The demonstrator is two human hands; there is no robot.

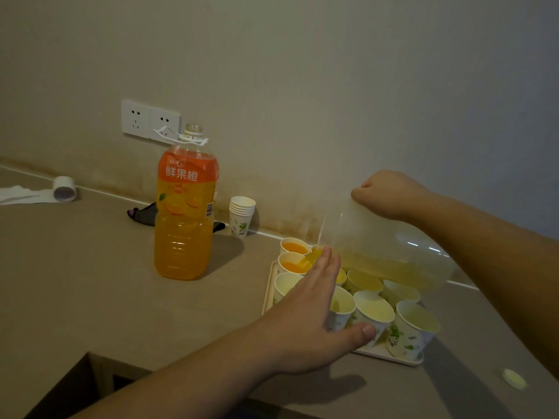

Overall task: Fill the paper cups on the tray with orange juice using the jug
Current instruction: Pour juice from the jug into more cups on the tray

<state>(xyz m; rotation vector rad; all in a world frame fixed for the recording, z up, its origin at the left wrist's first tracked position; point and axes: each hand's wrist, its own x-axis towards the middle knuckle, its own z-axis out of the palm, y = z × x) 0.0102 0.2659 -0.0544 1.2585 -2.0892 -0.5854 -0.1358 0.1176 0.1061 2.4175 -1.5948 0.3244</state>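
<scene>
Head view, looking down on a beige counter (pixel 90 267); white tray (pixel 390 356) sits at about 4 o'clock in the frame, packed with paper cups (pixel 373 309); two cups at the tray's 11 o'clock corner (pixel 295 247) hold orange juice, a third behind the left hand shows some too, the nearer ones look unfilled; clear plastic jug (pixel 387 252) tipped steeply to the left above the tray, pale juice pooled along its low side, a stream leaving the lip into the second cup down (pixel 292 264); right hand (pixel 390 195) curled tight round the jug's upper end at 2 o'clock of the tray, exact hold partly hidden; left hand (pixel 311 313) flat, fingers straight and together, thumb spread, reaching over the tray's left side with fingertips near the jug's lip; whether it touches the cups or jug, cannot tell; large orange-juice bottle (pixel 184 207) upright and uncapped at 9 o'clock of the tray, well apart; stack of spare cups (pixel 242 214) by the wall at 11 o'clock; small pale cap (pixel 514 378) on the counter at 5 o'clock; paper roll (pixel 64 189) far left; double wall socket (pixel 150 120) above the bottle.
</scene>
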